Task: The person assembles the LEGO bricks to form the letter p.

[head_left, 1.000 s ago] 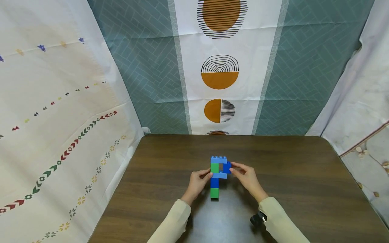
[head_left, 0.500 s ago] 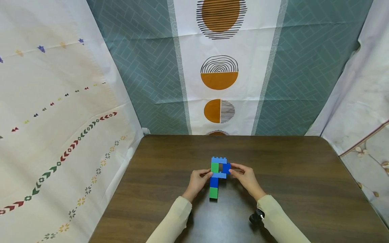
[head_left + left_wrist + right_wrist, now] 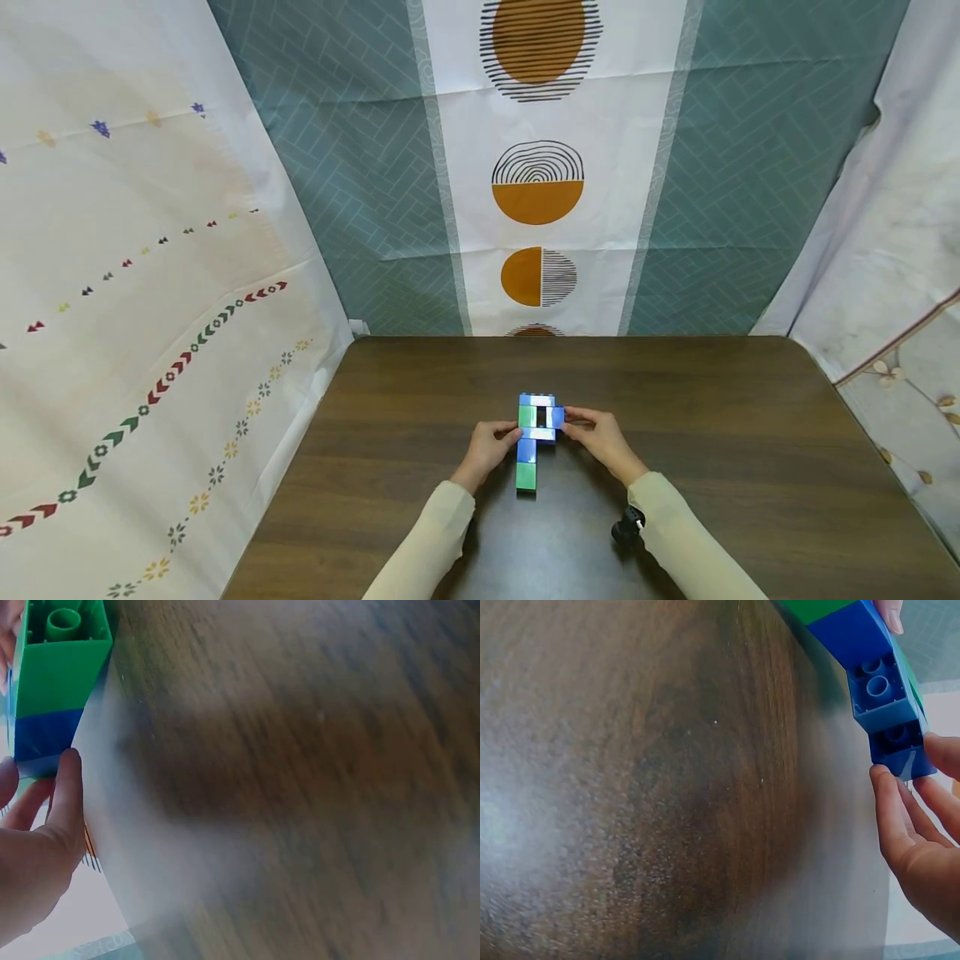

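Note:
A P-shaped structure of toy building blocks is held up over the table's middle in the head view. From the bottom it has a green block (image 3: pixel 526 477), a blue block (image 3: pixel 527 451), a long light blue block (image 3: pixel 538 434), another green block (image 3: pixel 527 417) and a long light blue top block (image 3: pixel 536 401). A dark blue block (image 3: pixel 556 417) forms the right side. My left hand (image 3: pixel 483 454) pinches the structure's left side at mid-height. The right hand (image 3: pixel 602 443) pinches the dark blue block. Hollow undersides show in both wrist views.
The brown wooden table (image 3: pixel 697 400) spreads around the hands. A black wrist device (image 3: pixel 628 527) sits at the right sleeve. Patterned cloths hang behind the table (image 3: pixel 536 292) and at both sides.
The structure has tilted, so light now glares off its front faces and its top sits slightly lower in view. My right hand has shifted slightly left; both hands keep their grip.

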Tool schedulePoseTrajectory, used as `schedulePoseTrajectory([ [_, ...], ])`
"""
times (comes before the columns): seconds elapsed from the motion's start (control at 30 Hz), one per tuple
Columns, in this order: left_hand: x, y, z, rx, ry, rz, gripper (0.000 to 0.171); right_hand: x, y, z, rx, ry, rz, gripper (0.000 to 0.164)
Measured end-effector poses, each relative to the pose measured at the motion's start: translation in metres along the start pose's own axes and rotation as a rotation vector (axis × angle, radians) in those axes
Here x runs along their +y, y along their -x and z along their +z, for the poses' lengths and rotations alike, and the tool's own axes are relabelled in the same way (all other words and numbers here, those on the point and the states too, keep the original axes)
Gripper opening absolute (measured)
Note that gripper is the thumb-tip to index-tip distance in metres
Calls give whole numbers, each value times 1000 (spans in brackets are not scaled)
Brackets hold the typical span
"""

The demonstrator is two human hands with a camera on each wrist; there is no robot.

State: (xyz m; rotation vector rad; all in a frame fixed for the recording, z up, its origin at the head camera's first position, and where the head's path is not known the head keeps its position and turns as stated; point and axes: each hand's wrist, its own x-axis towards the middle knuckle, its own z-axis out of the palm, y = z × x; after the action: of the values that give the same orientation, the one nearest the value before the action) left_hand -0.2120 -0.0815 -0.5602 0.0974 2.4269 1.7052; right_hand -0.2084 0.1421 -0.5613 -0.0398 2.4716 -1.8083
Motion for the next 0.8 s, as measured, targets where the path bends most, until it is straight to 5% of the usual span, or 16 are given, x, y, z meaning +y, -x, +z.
schedulePoseTrajectory([
  [0.8,-7,-8,3,26,-3,-40,26,5,-8,11,-42,39,6,38],
])
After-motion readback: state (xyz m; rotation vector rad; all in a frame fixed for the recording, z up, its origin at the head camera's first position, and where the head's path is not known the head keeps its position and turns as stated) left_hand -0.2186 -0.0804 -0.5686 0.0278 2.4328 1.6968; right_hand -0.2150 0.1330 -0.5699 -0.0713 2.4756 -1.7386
